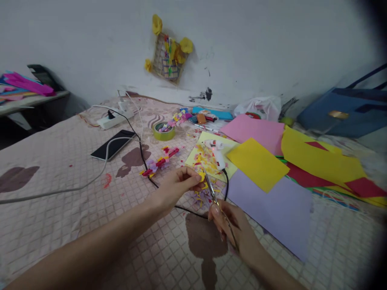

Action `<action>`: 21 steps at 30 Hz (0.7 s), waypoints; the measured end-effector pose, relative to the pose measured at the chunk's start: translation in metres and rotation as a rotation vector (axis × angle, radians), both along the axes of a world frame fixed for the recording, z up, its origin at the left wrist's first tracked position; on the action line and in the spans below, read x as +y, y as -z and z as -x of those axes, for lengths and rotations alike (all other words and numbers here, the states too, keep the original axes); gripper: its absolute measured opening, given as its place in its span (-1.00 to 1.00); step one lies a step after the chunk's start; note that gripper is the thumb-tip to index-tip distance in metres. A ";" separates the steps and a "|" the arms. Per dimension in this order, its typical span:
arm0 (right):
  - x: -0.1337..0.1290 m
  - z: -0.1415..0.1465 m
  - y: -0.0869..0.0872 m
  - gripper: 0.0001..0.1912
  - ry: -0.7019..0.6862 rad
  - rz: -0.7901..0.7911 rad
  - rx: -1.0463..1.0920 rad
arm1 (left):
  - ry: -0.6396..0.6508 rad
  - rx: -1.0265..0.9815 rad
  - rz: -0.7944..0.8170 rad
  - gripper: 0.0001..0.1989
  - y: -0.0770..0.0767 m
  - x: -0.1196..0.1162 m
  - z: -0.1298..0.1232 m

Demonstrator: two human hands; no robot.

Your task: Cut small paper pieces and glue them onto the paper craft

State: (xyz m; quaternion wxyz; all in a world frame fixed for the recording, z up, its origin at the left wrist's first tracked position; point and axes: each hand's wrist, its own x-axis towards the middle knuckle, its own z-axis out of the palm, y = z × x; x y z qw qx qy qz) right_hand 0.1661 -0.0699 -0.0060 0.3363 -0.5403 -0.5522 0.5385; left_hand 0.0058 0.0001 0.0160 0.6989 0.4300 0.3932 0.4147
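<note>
My left hand point(181, 183) pinches a small yellow paper piece point(202, 176) between thumb and fingers. In my right hand point(234, 225) is a pair of scissors point(214, 197), its blades pointing up and away at the edge of the yellow piece. Whether the blades are parted is hard to make out. Beyond my hands a white glue gun point(218, 155) rests on a pale yellow sheet point(232, 165) strewn with yellow and pink paper scraps point(204, 157). Left of it lies a pink strip with small paper decorations point(161, 162).
A tape roll point(163, 132) stands behind, with a phone point(113, 145) and a power strip point(115, 119) to the left. Cables cross the cloth. On the right lie a yellow sheet point(258, 165), a lilac sheet point(272, 209), a pink sheet point(254, 131) and a blue bag point(347, 108).
</note>
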 end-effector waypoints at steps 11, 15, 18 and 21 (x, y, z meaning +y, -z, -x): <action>0.000 -0.003 0.001 -0.59 0.001 -0.076 -0.137 | -0.021 -0.008 -0.022 -0.80 0.004 -0.002 -0.001; 0.000 -0.002 -0.001 -0.62 -0.004 -0.088 -0.136 | -0.025 -0.018 -0.021 -0.81 0.004 -0.002 -0.002; 0.000 -0.002 -0.001 -0.63 -0.013 -0.088 -0.151 | -0.027 -0.022 -0.012 -0.82 0.004 -0.002 -0.002; 0.000 -0.002 -0.001 -0.62 -0.012 -0.083 -0.165 | -0.023 -0.019 -0.015 -0.81 0.004 -0.002 -0.002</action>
